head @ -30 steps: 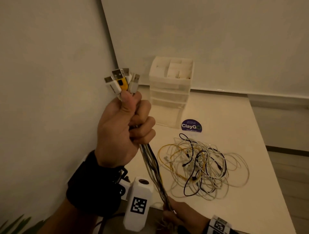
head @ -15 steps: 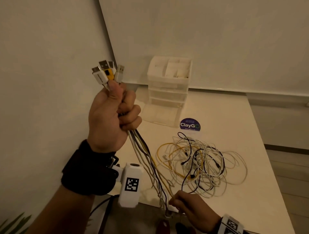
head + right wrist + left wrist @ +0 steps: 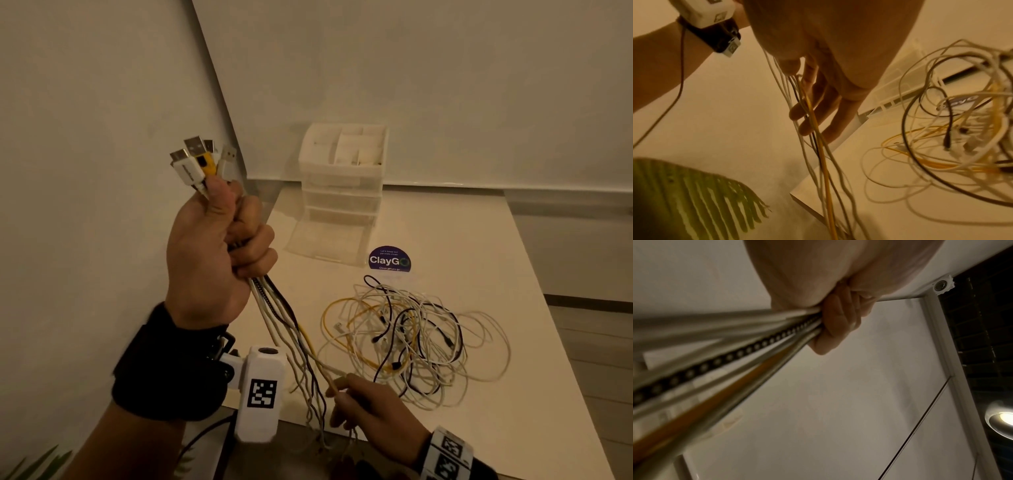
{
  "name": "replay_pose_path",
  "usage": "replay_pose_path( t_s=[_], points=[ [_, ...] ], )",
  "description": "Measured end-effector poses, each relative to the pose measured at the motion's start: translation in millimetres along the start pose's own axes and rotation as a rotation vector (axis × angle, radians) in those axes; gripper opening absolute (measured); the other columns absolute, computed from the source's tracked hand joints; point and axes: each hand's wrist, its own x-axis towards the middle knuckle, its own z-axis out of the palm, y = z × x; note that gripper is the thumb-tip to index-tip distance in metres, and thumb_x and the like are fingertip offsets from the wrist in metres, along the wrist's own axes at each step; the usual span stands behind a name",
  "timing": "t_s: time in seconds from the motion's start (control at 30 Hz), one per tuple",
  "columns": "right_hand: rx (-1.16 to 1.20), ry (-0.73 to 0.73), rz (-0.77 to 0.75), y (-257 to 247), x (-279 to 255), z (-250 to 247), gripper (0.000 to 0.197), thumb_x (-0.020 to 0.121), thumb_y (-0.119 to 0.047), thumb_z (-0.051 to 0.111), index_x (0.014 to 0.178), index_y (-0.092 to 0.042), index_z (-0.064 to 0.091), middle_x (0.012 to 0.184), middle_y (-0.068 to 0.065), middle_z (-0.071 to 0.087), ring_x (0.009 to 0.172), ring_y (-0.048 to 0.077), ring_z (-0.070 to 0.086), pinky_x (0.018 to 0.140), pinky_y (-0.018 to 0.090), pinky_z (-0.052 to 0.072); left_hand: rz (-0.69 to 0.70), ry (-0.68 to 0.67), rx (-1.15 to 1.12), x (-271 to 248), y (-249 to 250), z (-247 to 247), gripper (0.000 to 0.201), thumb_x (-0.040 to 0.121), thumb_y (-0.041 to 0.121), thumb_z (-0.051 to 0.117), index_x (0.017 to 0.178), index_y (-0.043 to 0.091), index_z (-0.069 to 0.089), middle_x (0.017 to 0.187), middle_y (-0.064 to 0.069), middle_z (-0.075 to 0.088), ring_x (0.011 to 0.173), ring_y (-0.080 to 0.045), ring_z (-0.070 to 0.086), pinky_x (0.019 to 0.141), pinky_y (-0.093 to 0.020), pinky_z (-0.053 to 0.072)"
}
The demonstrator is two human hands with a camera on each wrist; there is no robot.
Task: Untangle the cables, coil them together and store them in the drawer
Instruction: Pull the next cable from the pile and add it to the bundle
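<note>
Left hand (image 3: 212,253) raised high above the table (image 3: 479,428), fist clamped round the cable bundle (image 3: 274,308), USB plugs (image 3: 202,159) fanned out over the thumb. Lower on those strands, at the table's near edge, the right hand (image 3: 373,407) has them running through loosely curled fingers (image 3: 813,100); whether it truly grips, hard to say. The rest lies as a loose tangle (image 3: 411,339) mid-table, the drawer unit (image 3: 342,185) at the far side with its bottom drawer (image 3: 325,240) pulled out. Risk here: a hard pull could cinch knots in that heap, or drag it off the edge
</note>
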Motion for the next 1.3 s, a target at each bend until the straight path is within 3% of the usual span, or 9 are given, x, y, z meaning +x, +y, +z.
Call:
replay_pose_path(
  t_s=[0.33,0.5,0.7,0.83,0.93,1.0,1.07,1.17,1.3],
  points=[
    [0.309,0.105,0.231,-1.0,17.7,-16.5,0.022,0.097,-0.012,0.055,0.095,0.006,0.066,0.098,0.018,0.070,0.091,0.029,0.072,0.077,0.048,0.058,0.031,-0.008,0.024,-10.1,8.7,2.8,0.038,0.095,0.040,0.032,0.064,0.020,0.028,0.052,0.010,0.029,0.039,-0.007,0.012,0.039,-0.016,0.014],
    [-0.147,-0.137,0.218,33.9,0.4,-17.7,0.020,0.092,-0.031,0.057,0.075,-0.020,0.053,0.069,0.000,0.067,0.070,0.011,0.066,0.073,0.034,0.054,0.048,0.020,0.085,-11.5,14.7,2.7,0.037,0.092,0.042,0.037,0.066,0.019,0.025,0.052,0.010,0.028,0.038,-0.005,0.012,0.040,-0.016,0.010],
    [-0.291,-0.193,0.248,52.9,-9.4,-3.6,0.019,0.084,-0.048,0.058,0.069,-0.042,0.049,0.083,-0.007,0.065,0.082,0.004,0.062,0.076,0.024,0.049,0.019,0.024,0.062,-13.8,-1.5,0.8,0.035,0.091,0.042,0.042,0.066,0.020,0.031,0.053,0.009,0.030,0.037,-0.001,0.020,0.039,-0.013,0.016],
    [-0.332,-0.229,0.269,51.6,-7.6,1.3,0.024,0.085,-0.039,0.062,0.065,-0.044,0.048,0.079,-0.012,0.057,0.077,0.000,0.055,0.074,0.015,0.043,-0.001,0.018,0.027,-19.9,-0.8,-4.6,0.041,0.090,0.046,0.048,0.066,0.020,0.028,0.054,0.009,0.028,0.038,-0.004,0.015,0.040,-0.013,0.014],
    [-0.449,-0.335,0.278,53.0,1.3,6.6,0.031,0.091,-0.029,0.060,0.071,-0.037,0.039,0.084,-0.008,0.053,0.085,0.011,0.056,0.082,0.024,0.043,-0.050,0.013,-0.006,-23.9,-6.5,-7.5,0.049,0.084,0.051,0.063,0.065,0.019,0.031,0.053,0.009,0.032,0.037,-0.001,0.023,0.040,-0.012,0.018],
    [-0.457,-0.407,0.283,51.7,6.2,8.6,0.016,0.093,-0.024,0.058,0.080,-0.024,0.049,0.080,-0.011,0.054,0.079,0.004,0.056,0.080,0.023,0.044,-0.070,0.017,-0.019,-26.0,-7.1,-9.8,0.050,0.081,0.052,0.066,0.065,0.019,0.032,0.053,0.009,0.033,0.036,0.000,0.025,0.040,-0.011,0.020],
    [-0.478,-0.446,0.248,47.6,12.3,7.7,0.017,0.093,-0.024,0.059,0.099,-0.009,0.055,0.090,0.001,0.064,0.088,0.015,0.062,0.081,0.025,0.044,-0.083,0.022,-0.037,-28.6,-5.3,-12.4,0.050,0.080,0.051,0.068,0.065,0.019,0.033,0.052,0.009,0.034,0.036,-0.001,0.022,0.040,-0.010,0.021],
    [-0.499,-0.519,0.208,30.4,24.6,-6.0,0.023,0.091,-0.014,0.057,0.113,-0.009,0.054,0.102,-0.002,0.062,0.092,0.017,0.061,0.075,0.016,0.043,-0.113,0.040,-0.057,-33.4,-4.1,-16.3,0.048,0.079,0.050,0.070,0.065,0.019,0.037,0.052,0.008,0.034,0.035,-0.001,0.023,0.039,-0.010,0.023],
    [-0.571,-0.324,0.172,7.6,70.2,-24.2,0.034,0.086,0.005,0.043,0.110,-0.010,0.060,0.105,0.001,0.067,0.083,0.010,0.057,0.073,0.020,0.041,-0.116,0.068,-0.061,-40.4,-10.1,-22.3,0.043,0.082,0.047,0.069,0.067,0.019,0.040,0.053,0.007,0.034,0.036,-0.001,0.026,0.039,-0.011,0.024]
  ],
)
